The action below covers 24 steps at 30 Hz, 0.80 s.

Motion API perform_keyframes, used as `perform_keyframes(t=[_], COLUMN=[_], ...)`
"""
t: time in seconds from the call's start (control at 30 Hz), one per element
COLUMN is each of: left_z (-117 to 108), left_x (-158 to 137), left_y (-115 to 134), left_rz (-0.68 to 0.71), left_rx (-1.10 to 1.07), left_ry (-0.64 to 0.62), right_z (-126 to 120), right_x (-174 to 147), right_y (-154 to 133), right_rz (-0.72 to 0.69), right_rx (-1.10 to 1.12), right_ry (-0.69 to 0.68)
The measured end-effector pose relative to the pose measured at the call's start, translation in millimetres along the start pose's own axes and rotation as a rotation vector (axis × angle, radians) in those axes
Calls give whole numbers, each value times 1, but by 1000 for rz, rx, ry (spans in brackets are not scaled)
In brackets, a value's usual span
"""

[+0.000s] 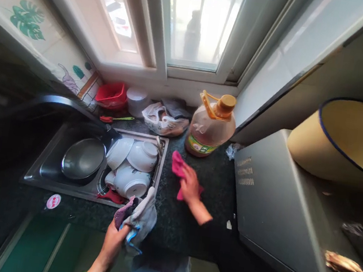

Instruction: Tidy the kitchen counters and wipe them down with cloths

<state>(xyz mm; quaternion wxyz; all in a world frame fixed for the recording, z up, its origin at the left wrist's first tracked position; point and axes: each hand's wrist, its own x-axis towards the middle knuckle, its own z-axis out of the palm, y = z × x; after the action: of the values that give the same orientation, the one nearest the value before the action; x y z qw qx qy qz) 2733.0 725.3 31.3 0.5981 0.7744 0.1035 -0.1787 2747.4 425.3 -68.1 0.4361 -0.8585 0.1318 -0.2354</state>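
Note:
Pressed against the dark speckled countertop, my right hand has a bright pink cloth bunched under its fingers. The large oil jug with an orange cap stands just beyond that hand. In front of the sink's near right corner, my left hand grips several bunched rags, greyish white and mauve, with a blue edge hanging down. White bowls lie stacked upside down or tilted in the right basin, beside the rags.
A metal pan sits in the left basin of the sink. Along the window sill are a red basket, a white tub and a plastic bag. A grey metal appliance borders the right side, with a cream basin on top.

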Motion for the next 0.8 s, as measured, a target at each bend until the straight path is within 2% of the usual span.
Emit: perform_keyframes(t=[0.03,0.1,0.17,0.2,0.27,0.33,0.47,0.53,0.57,0.63,0.7,0.73,0.8], left_z=[0,-3,-12,-17,-29,-36,-30,-14,-3,21,45,57,78], left_x=[-3,-11,-18,-21,-25,-25,-8,6,13,24,31,33,36], left_y=[1,2,1,0,-2,-1,8,13,14,12,5,-1,-9], left_rz=[9,11,-6,-16,-33,-30,87,198,270,444,595,635,643], left_rx=[-12,-28,-34,-41,-67,-85,-21,60,114,244,413,513,722], left_ry=[-3,-2,12,22,43,49,-12,-83,-137,-277,-439,-519,-664], right_z=[6,27,53,64,76,71,33,8,-6,-35,-61,-71,-80], right_x=[38,98,123,119,80,7,-158,-205,-213,-204,-170,-151,-117], right_y=[8,21,27,28,21,4,-36,-48,-48,-39,-15,-1,28], right_rz=[6,7,4,0,-19,-63,-196,-141,-61,116,243,271,276], right_rx=[-43,-120,-174,-187,-177,-112,136,260,274,196,-9,-128,-353], right_ry=[19,-27,-60,-70,-93,-164,-434,-556,-521,-291,35,156,247])
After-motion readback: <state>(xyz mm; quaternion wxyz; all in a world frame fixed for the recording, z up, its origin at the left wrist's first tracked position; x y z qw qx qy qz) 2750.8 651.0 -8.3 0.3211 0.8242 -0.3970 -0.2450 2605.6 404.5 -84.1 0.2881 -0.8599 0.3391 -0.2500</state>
